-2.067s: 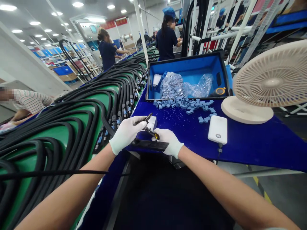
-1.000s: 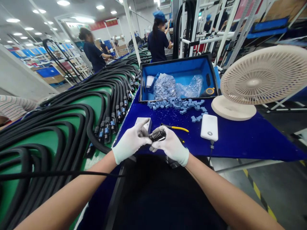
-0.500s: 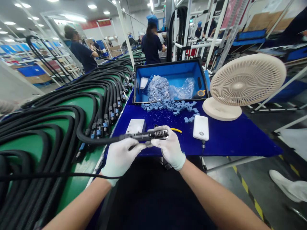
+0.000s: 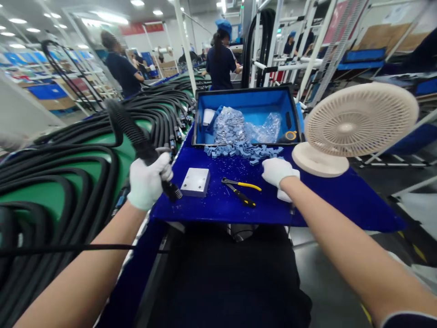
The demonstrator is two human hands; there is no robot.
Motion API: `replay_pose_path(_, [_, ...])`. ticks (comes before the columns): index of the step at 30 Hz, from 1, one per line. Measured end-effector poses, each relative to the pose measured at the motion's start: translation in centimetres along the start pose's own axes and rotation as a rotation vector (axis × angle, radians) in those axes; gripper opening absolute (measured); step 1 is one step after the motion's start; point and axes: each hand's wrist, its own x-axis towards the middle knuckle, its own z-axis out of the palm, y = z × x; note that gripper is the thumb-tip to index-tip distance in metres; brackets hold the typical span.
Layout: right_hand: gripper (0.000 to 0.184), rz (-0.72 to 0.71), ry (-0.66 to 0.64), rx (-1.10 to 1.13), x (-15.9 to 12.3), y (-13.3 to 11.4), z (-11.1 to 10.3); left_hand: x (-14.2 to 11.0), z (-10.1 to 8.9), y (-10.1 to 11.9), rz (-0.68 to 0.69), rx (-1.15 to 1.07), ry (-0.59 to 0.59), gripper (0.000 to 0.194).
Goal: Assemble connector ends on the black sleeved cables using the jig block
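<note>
My left hand [image 4: 148,180], in a white glove, is wrapped round a thick black ribbed hose [image 4: 128,125]. The hose tilts up to the left, and its end fitting [image 4: 175,191] points down over the table's left edge. My right hand [image 4: 278,173], also gloved, is at the right edge of a heap of small blue plastic pieces [image 4: 239,149]. Its fingers are curled down, and what they hold, if anything, is hidden. Under that wrist lies a white device [image 4: 284,196], mostly covered.
Pliers [image 4: 251,185] with yellow and black handles and a metal block [image 4: 196,181] lie on the blue table [image 4: 211,212]. Behind stands a blue bin [image 4: 246,98] holding plastic bags. A beige fan [image 4: 358,123] is at right, many black hoses [image 4: 82,159] at left. Two people work beyond.
My right hand has let go of the hose end and moved right to the blue pieces. My left hand has carried the hose left and tilted it. The pliers have come into full view.
</note>
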Motion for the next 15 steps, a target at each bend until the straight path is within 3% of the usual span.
replay_pose_path(4, [0.039,-0.140,0.048,0.005,0.4,-1.1,0.9,3.5,0.6,-1.2,0.137,0.090,-0.011,0.025])
replay_pose_path(9, [0.034,-0.330,0.176,0.162,-0.2,-1.6,2.6,4.7,0.3,-3.5,0.076,0.099,-0.037,0.024])
replay_pose_path(12, [0.029,-0.312,0.152,0.211,0.6,-1.7,3.5,4.3,0.2,-4.3,0.049,0.112,-0.065,0.025])
replay_pose_path(15, [0.037,-0.277,0.191,0.329,1.3,-2.3,3.4,4.0,0.7,-4.6,0.080,0.244,0.011,0.025])
